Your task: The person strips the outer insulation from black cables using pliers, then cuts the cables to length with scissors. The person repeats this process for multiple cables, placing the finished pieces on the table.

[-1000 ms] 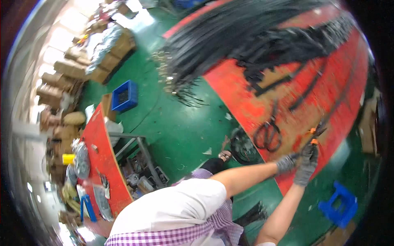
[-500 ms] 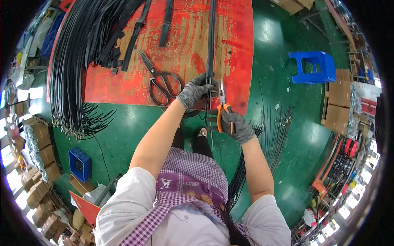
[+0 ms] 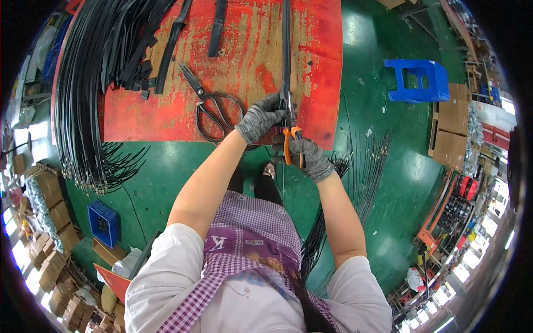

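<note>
In a grey knit glove, my left hand (image 3: 261, 118) is closed round the lower part of a long black cable bundle (image 3: 286, 50) that runs up the table. My right hand (image 3: 312, 160), gloved alike, grips pliers (image 3: 292, 134) by their orange handles. The steel jaws point up and meet the bundle just right of my left fingertips; whether they bite on it I cannot tell. Large black-handled scissors (image 3: 206, 100) lie with blades apart to the left of my left hand. Dark strips (image 3: 218, 33) lie farther up the table.
A thick bundle of black cables (image 3: 78, 111) drapes over the left side of the red, worn tabletop (image 3: 139, 125). More cables (image 3: 363, 166) hang or lie at my right. On the green floor stand a blue stool (image 3: 419, 81), cartons (image 3: 449, 133) and a blue crate (image 3: 104, 223).
My right hand has moved up and left, bringing the plier jaws from beside the bundle onto it. My left hand keeps its hold. The whole view has shifted slightly.
</note>
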A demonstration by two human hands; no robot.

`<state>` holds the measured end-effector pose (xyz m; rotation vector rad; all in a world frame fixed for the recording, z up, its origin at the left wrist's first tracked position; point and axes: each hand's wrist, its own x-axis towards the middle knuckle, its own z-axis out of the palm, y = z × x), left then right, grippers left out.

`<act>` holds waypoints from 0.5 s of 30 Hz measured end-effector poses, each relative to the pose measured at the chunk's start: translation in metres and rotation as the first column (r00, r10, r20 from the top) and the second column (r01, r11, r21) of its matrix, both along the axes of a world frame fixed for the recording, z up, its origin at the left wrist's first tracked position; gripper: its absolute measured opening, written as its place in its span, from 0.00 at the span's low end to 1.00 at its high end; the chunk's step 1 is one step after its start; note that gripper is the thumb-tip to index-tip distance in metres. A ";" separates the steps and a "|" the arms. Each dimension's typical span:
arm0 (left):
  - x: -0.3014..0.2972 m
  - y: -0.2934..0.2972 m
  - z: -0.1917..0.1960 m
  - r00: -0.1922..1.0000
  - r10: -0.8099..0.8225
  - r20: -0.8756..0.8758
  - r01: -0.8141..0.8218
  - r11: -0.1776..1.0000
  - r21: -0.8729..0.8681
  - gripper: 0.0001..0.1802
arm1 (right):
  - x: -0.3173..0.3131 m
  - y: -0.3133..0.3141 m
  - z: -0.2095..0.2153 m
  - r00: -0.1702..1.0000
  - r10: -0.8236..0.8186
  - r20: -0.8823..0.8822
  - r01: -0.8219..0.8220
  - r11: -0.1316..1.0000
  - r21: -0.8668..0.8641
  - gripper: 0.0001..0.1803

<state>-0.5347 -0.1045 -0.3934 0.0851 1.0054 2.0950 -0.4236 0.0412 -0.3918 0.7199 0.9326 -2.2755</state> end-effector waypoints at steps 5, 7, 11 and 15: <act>-0.002 -0.001 0.007 0.999 0.005 -0.036 -0.006 0.999 -0.038 0.26 | -0.006 -0.003 -0.011 0.968 0.155 -0.196 -0.089 0.947 0.310 0.21; -0.002 0.000 0.014 0.999 0.008 -0.048 -0.012 0.997 -0.082 0.27 | -0.011 -0.009 0.000 0.968 0.160 -0.196 -0.060 0.898 0.436 0.17; -0.002 0.001 0.008 0.999 0.031 -0.021 -0.033 0.994 -0.108 0.27 | -0.017 -0.026 0.021 0.989 -0.011 -0.147 0.076 0.894 0.442 0.13; 0.002 0.005 0.008 0.982 0.046 -0.184 -0.109 0.932 -0.347 0.26 | -0.026 -0.039 0.034 0.993 -0.087 -0.077 0.115 0.815 0.568 0.12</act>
